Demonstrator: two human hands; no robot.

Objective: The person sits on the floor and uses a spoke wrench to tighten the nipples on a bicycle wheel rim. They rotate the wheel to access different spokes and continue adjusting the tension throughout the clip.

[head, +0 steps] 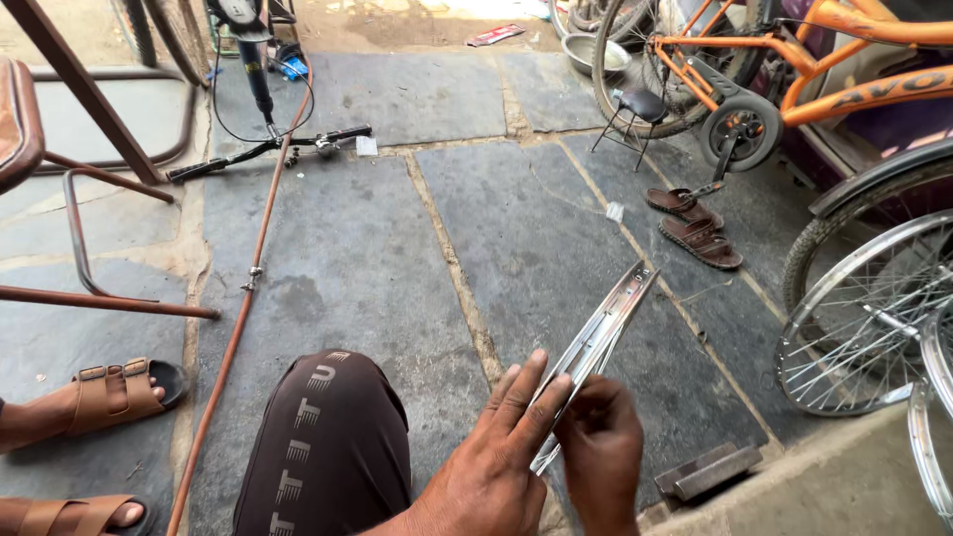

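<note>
**Sighting down a rim strip, both hands on it**

The person has a long shiny curved metal rim strip (596, 347) held over the grey stone slab floor (357, 258), near its front edge. The left hand (496, 467) lies flat, fingers straight along the strip's near end; the right hand (599, 447) pinches it from below. Probably best to keep that pinch firm and the strip tilted steadily. A spoked wheel (864, 328) stands off to the right.

We are sitting in an open-air bicycle repair workshop: an orange bicycle (794, 69) is standing on the stone-slab floor (377, 248), loose spoked wheels (864, 318) are leaning nearby, and a detached handlebar (268, 149) is lying beside an air hose (238, 318).
</note>
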